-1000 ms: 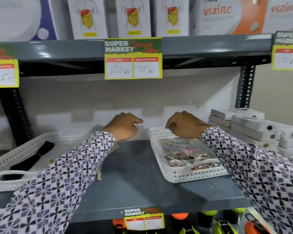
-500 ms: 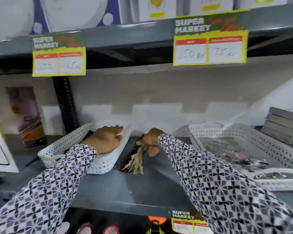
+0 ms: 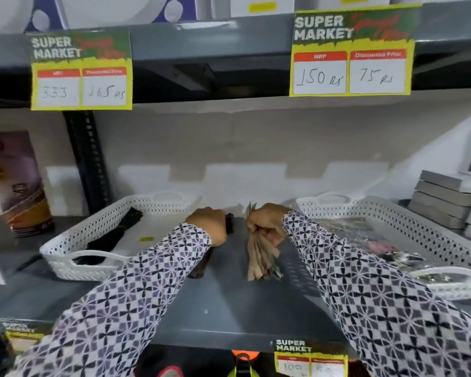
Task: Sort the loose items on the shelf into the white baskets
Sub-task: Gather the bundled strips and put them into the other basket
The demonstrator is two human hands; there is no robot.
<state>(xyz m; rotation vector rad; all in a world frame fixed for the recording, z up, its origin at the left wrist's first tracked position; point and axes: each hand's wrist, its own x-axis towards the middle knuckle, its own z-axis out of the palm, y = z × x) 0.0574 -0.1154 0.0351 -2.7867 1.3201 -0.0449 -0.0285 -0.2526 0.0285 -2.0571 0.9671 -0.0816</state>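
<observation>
My right hand (image 3: 265, 225) is closed around a bundle of tan strips (image 3: 260, 257) whose loose ends rest on the grey shelf (image 3: 229, 300) between the two white baskets. My left hand (image 3: 208, 223) is closed on a dark brown bundle (image 3: 201, 263) that runs back under my sleeve. The left white basket (image 3: 74, 263) holds black bundles (image 3: 112, 236) and a small yellow tag. The right white basket (image 3: 430, 232) holds shiny wrapped packets (image 3: 378, 240), partly hidden by my right sleeve.
Grey flat boxes (image 3: 446, 200) are stacked at the far right. A purple carton (image 3: 14, 183) stands at the far left beyond a black upright post (image 3: 89, 159). Yellow price tags hang from the upper shelf edge (image 3: 212, 47).
The view swung left and then closer. My hands left the right basket's rim, came to the gap between the baskets and closed on the two bundles.
</observation>
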